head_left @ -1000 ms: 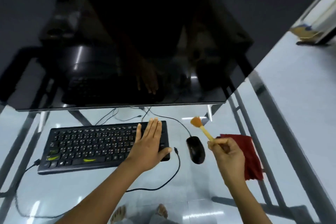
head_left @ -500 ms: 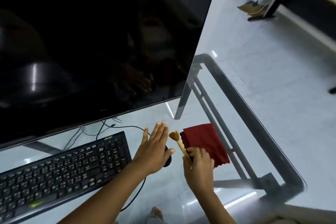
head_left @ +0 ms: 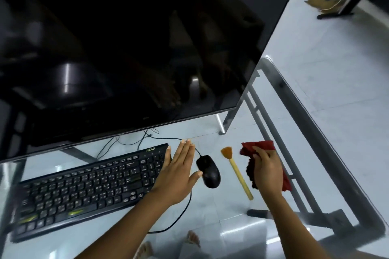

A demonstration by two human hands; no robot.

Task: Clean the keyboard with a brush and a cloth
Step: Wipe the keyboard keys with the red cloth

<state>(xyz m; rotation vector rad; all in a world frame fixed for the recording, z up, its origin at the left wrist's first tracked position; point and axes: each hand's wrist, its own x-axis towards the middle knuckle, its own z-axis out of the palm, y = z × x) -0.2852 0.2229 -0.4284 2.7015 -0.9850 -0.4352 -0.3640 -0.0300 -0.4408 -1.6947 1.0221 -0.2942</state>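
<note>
A black keyboard (head_left: 88, 187) lies on the glass desk at the lower left. My left hand (head_left: 179, 170) rests flat, fingers together, over the keyboard's right end. A small brush (head_left: 236, 172) with orange bristles and a pale wooden handle lies free on the glass, between the mouse and my right hand. My right hand (head_left: 266, 170) is closed on a dark red cloth (head_left: 260, 146), which is bunched up under the fingers and sticks out above and to the right of the hand.
A black wired mouse (head_left: 208, 171) sits just right of my left hand. A large dark monitor (head_left: 126, 48) looms over the back of the desk. The glass desk's metal edge (head_left: 315, 132) runs diagonally at the right. Feet show through the glass below.
My right hand has put the brush down on the glass and taken hold of the red cloth. The view has swung back left, so more of the keyboard shows.
</note>
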